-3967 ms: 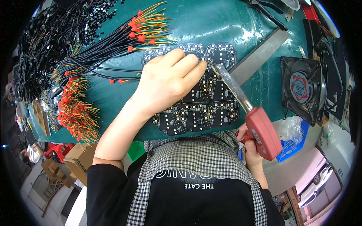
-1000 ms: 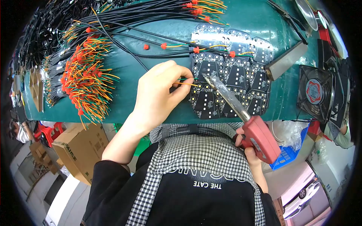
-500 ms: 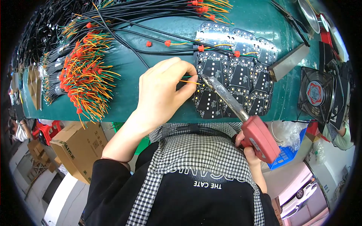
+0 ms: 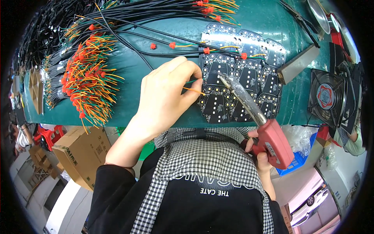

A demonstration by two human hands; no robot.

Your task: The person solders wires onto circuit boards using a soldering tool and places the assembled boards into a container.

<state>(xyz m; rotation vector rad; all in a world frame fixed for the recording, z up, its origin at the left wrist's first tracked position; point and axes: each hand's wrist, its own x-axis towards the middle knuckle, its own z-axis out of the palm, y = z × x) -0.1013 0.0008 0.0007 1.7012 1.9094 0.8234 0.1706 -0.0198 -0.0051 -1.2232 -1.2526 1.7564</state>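
My left hand (image 4: 165, 97) pinches a thin orange wire (image 4: 193, 91) between thumb and fingertips, its bare end touching the left side of a panel of black circuit boards (image 4: 241, 84) on the green table (image 4: 163, 43). My right hand (image 4: 260, 154) grips the red handle of a pistol-shaped soldering iron (image 4: 269, 136). Its metal barrel slants up to the left, and the tip (image 4: 221, 76) rests over the upper middle of the boards, a little right of the wire end.
Bundles of black cables with orange, green and yellow leads and red caps (image 4: 87, 78) lie at the left and along the far edge. A metal bar (image 4: 298, 64) and a black fan (image 4: 329, 97) sit at the right. A cardboard box (image 4: 80, 154) stands below the table.
Since four seconds ago my left hand lifted off the boards and picked up a wire. Over the last second the wire end has settled at the board's left edge; the iron barely moved.
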